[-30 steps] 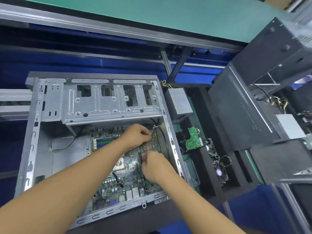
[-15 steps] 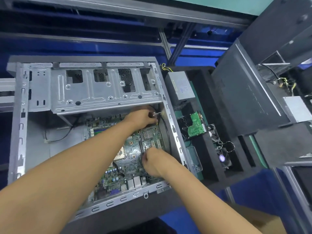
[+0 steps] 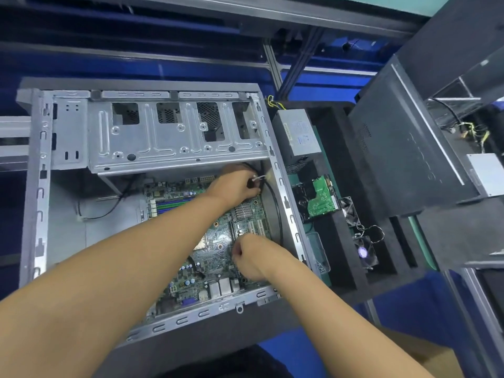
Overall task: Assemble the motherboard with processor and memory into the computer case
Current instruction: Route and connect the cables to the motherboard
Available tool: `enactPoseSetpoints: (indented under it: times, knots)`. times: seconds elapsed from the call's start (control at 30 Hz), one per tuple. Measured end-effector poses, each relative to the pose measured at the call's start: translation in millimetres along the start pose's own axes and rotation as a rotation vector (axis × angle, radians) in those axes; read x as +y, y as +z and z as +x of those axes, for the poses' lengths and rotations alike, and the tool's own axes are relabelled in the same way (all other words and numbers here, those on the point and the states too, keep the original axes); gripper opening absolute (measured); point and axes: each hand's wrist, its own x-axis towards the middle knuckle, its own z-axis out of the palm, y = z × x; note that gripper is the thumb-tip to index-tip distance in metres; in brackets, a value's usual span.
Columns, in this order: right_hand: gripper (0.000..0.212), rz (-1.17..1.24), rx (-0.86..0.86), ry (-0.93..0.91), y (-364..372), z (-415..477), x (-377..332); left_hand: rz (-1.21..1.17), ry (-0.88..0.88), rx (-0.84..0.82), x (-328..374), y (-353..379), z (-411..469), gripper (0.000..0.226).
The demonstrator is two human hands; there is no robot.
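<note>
The green motherboard (image 3: pixel 215 241) lies inside the open grey computer case (image 3: pixel 41 186). It shows a copper-coloured processor socket (image 3: pixel 201 242), blue and green memory slots (image 3: pixel 174 204) and a small finned heatsink (image 3: pixel 244 210). My left hand (image 3: pixel 234 186) is at the board's far right corner. Its fingers curl round a black cable (image 3: pixel 275 205) where a white tie (image 3: pixel 257 178) sticks out. My right hand (image 3: pixel 253 257) is lower down, with thumb and fingers curled onto the board beside the expansion slots. My forearms hide much of the board's middle.
The metal drive cage (image 3: pixel 177 135) spans the case's far half. To the right, a black foam tray (image 3: pixel 335 241) holds a power supply (image 3: pixel 297 135), a hard drive (image 3: pixel 320 199) and two fans (image 3: pixel 364 252). A black side panel (image 3: pixel 403 148) leans further right. A cardboard box (image 3: pixel 425 353) is below.
My left hand has gone from the heatsink up to the far right corner by the tied cable. My right hand stays at the slots. The camera has shifted slightly.
</note>
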Motion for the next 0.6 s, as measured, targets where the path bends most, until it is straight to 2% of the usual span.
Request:
enactPoseSetpoints:
  times: [0.2,0.3,0.6]
  knots:
    - [0.03,-0.01,0.009,-0.012,-2,-3,0,0.056,0.048,0.093,6,10,-4,0.017]
    - [0.03,-0.014,0.004,-0.01,-3,-4,0,0.105,0.06,0.138,5,14,-6,0.013]
    - [0.03,-0.03,-0.012,-0.002,-5,-5,-1,0.02,0.042,0.125,8,13,-10,0.007]
